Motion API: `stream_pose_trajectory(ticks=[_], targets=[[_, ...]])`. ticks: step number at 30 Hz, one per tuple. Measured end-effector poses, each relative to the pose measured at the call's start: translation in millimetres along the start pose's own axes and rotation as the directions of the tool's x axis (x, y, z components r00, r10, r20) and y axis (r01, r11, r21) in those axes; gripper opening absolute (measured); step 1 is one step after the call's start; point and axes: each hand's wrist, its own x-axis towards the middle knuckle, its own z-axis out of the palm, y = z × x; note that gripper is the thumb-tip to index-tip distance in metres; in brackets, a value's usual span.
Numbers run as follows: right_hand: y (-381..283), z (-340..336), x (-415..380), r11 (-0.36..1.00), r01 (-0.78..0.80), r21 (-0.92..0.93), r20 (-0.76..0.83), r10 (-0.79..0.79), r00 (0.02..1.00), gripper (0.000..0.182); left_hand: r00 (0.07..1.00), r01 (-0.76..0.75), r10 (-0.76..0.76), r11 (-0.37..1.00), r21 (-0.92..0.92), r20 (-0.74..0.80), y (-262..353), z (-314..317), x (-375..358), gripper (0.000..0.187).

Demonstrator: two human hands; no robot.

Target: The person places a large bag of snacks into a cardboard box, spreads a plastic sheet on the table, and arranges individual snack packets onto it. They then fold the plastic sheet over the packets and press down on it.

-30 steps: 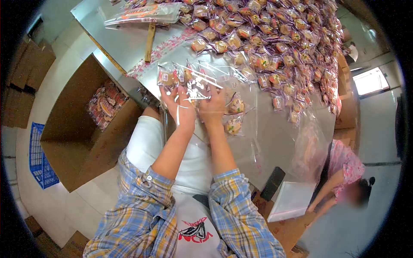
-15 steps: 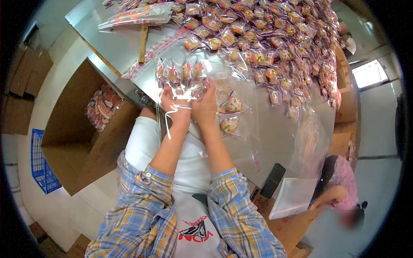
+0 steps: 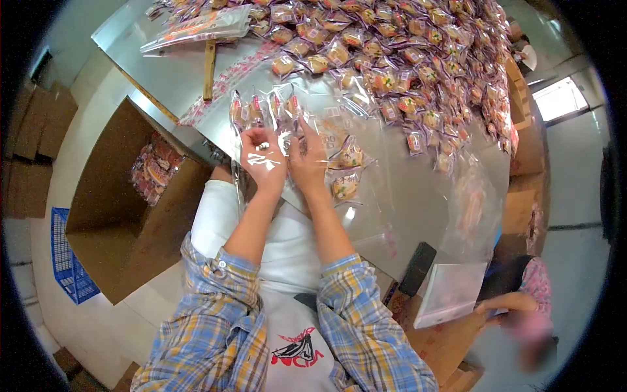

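Note:
Several small wrapped cakes (image 3: 256, 111) stand in a row at the far end of a clear plastic bag (image 3: 245, 179). My left hand (image 3: 262, 160) is at the near side of the row with its fingers curled in, and glare from the plastic lies over it. My right hand (image 3: 308, 160) is beside it, fingers bent around the right end of the row. The film partly hides both sets of fingertips. Two more wrapped cakes, one above the other, lie just right of my right hand; the lower wrapped cake (image 3: 345, 186) is nearest me.
A large heap of wrapped cakes (image 3: 418, 62) covers the far table. Printed bags (image 3: 196, 29) lie at upper left. An open carton (image 3: 108, 209) holding packed bags stands left, beside a blue crate (image 3: 68, 261). A phone (image 3: 417, 269) and white box (image 3: 450, 294) are near another person (image 3: 532, 300).
My left fingers have curled in more, and the upright row has shifted slightly up and left in view. The other person's arm and head have moved a little lower.

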Motion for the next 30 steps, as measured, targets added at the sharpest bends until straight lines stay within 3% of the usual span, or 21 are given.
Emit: stream_pose_trajectory(ticks=[2,3,4,7,8,10,12,13,14,17,18,21,22,26,27,29,30], targets=[[23,8,-4,0.997,0.07,-0.014,-0.065,-0.071,0.995,0.043,0.979,-0.068,0.058,0.997,0.041,0.198,13,-7,-13,0.016],[29,10,-4,0.994,-0.014,0.113,-0.026,0.017,1.0,0.041,0.953,-0.103,0.082,0.993,0.056,0.293,16,-8,-16,0.015],[34,11,-3,0.967,-0.101,0.234,0.022,0.098,0.995,0.039,0.892,-0.376,0.306,0.911,0.169,0.334,11,-9,-13,0.02],[46,13,-2,0.867,-0.242,0.435,0.115,0.213,0.97,0.037,0.582,-0.804,0.696,0.569,0.172,0.42,18,-5,1,0.027],[48,15,-3,0.817,-0.303,0.49,0.139,0.27,0.953,0.038,0.55,-0.822,0.649,0.531,0.204,0.527,21,-8,5,0.035],[46,16,0,0.743,-0.403,0.535,0.184,0.363,0.914,0.044,0.581,-0.789,0.562,0.566,0.238,0.589,15,0,11,0.037],[35,-4,3,0.563,-0.465,0.683,0.28,0.386,0.879,0.052,0.597,-0.763,0.497,0.596,0.252,0.63,19,3,13,0.039],[26,-16,9,0.461,-0.489,0.74,0.33,0.384,0.862,0.058,0.592,-0.769,0.494,0.582,0.264,0.637,22,3,15,0.039],[47,-15,7,0.324,-0.419,0.848,0.352,0.246,0.903,0.068,0.587,-0.776,0.488,0.568,0.276,0.646,23,1,15,0.04],[24,-35,-3,0.771,-0.356,0.529,0.299,0.223,0.928,0.075,0.566,-0.794,0.47,0.532,0.294,0.677,26,-5,19,0.042],[20,-39,-4,0.819,-0.345,0.459,0.327,0.206,0.922,0.082,0.551,-0.808,0.475,0.507,0.298,0.686,24,-6,22,0.043],[1,-51,-14,0.822,-0.505,0.262,0.371,0.398,0.839,0.086,0.543,-0.825,0.523,0.478,0.302,0.656,9,-5,24,0.045],[-8,-56,-14,0.813,-0.498,0.301,0.361,0.387,0.849,0.085,0.539,-0.827,0.525,0.478,0.296,0.658,8,-6,27,0.046],[-28,-54,-9,0.844,-0.385,0.373,0.008,0.412,0.911,0.068,0.484,-0.873,0.601,0.379,0.306,0.637,11,-11,34,0.049],[-8,-45,-8,0.853,-0.282,0.44,-0.061,0.341,0.938,0.06,0.471,-0.882,0.625,0.357,0.309,0.622,8,-12,37,0.05],[-7,-32,-2,0.881,-0.227,0.415,-0.181,0.324,0.929,0.056,0.477,-0.877,0.664,0.401,0.264,0.576,6,-11,38,0.045],[-16,-29,2,0.856,-0.273,0.439,-0.164,0.375,0.912,0.053,0.487,-0.872,0.66,0.405,0.275,0.572,6,-10,38,0.043]])
